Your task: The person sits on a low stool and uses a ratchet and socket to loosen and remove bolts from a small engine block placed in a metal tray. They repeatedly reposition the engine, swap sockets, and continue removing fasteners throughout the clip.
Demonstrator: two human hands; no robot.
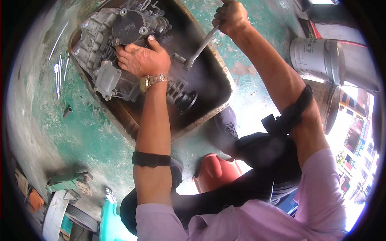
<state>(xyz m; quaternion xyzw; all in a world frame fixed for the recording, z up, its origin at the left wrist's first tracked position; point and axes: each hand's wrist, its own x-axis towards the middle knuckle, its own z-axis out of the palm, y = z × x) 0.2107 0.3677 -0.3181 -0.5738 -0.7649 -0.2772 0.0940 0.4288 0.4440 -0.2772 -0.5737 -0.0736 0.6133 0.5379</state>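
A grey metal gearbox (94, 38) lies in a deep, dark, dirty tray (225, 94). My left hand (142, 59) lies on its casing beside a round black cover, fingers and thumb apart. A watch is on that wrist. My right hand (232, 17) is closed round the handle end of a ratchet wrench (205, 46), out past the tray's far right rim. The wrench slants down to the gearbox, with a socket (177, 58) on its head. Whether that socket sits on a bolt, I cannot tell.
Several slim tools, including another ratchet (56, 74), lie on the green floor left of the tray, near a small socket (67, 111). A red plastic stool (217, 172) is between my legs. At right is a white bucket (315, 59); lower left, a teal container (110, 221).
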